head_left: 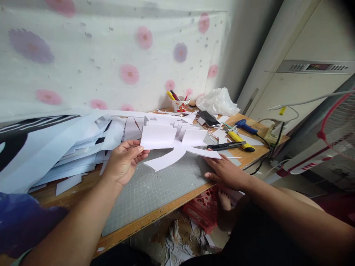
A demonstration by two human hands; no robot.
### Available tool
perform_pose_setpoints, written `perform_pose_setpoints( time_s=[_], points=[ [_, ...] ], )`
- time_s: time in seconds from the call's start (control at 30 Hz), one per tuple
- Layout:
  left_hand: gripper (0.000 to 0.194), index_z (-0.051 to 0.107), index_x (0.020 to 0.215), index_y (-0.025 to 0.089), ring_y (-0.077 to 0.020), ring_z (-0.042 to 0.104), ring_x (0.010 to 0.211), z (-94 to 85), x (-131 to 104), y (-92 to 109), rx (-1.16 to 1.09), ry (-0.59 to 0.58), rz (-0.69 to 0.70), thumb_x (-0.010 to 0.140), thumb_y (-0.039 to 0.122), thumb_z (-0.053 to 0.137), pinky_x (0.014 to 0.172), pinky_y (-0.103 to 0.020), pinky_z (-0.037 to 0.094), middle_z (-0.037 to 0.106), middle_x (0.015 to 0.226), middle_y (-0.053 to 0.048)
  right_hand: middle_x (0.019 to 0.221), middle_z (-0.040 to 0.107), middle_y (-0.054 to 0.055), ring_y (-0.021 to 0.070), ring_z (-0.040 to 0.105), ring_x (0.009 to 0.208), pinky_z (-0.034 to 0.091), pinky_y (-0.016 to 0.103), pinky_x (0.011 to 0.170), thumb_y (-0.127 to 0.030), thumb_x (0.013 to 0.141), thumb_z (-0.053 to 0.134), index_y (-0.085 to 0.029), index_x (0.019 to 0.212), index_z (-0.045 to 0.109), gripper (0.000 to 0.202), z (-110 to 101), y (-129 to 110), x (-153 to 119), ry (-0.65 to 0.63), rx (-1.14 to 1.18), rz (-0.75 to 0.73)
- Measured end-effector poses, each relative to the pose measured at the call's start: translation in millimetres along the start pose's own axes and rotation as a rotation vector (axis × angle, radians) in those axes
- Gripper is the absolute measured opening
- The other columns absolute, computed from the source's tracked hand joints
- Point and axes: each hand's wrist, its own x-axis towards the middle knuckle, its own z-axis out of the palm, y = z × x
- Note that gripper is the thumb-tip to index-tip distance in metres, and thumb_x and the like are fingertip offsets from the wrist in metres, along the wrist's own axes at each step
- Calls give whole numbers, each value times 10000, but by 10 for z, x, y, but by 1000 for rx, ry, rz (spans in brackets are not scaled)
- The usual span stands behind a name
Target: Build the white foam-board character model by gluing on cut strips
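A white cut-out board piece (pixel 179 147) with upright strips and two curved legs lies over the grey cutting mat (pixel 155 195). My left hand (pixel 126 160) pinches its left corner between thumb and fingers, and that side looks slightly raised. At the right, my right hand (pixel 222 168) rests on the mat with its fingers partly under or beside the tip of the right leg; the thumb is spread away from them. A black cutter (pixel 226 145) lies just beyond the right hand, near a yellow-handled tool (pixel 241 142).
White sheets (pixel 74 162) are piled at the left. Toward the back are a cup of pens (pixel 180 105), a phone (pixel 208 119) and a plastic bag (pixel 217 101). A blue glue gun (pixel 246 126) with cables lies at the right, near a fan (pixel 338 125). Scraps and a red basket (pixel 202 210) are below.
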Motion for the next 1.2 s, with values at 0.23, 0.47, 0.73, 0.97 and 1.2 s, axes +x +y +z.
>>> perform_pose_setpoints(
  time_s=[0.23,0.47,0.73,0.97,1.2],
  points=[
    [285,588,771,157,-101,637,605,66,-12,-15,-98,56,-10,537,129,748,595,-167,533,672,628,16,1427,385,204,315,353,1319,292,509,1073,-558,901,349,-72,1396,376,694,39,5,-98,49,11,47],
    [258,577,756,181,-116,632,620,75,-9,-25,-99,47,-4,551,162,732,597,-206,526,654,651,31,1457,308,230,340,287,1349,283,535,1066,-567,883,391,-64,1379,400,706,73,26,-74,71,62,96],
    [239,572,751,173,-103,635,623,64,-1,-49,-151,32,1,566,145,722,599,-188,518,657,654,28,1443,366,189,276,326,1342,322,478,1067,-474,924,379,-130,1378,409,570,55,55,5,158,244,-110],
    [237,550,753,174,-87,630,605,73,-19,-53,-189,25,-25,574,143,702,552,-158,500,653,635,37,1501,207,196,285,184,1390,188,503,1115,-610,869,384,-90,1460,209,806,44,-274,175,-37,299,-363],
    [241,548,773,165,-82,636,625,42,6,-114,-203,3,-1,589,146,703,609,-166,512,657,645,30,1520,130,173,321,107,1398,107,570,1104,-611,835,459,-143,1474,173,843,-4,-628,156,6,348,-478]
  ],
)
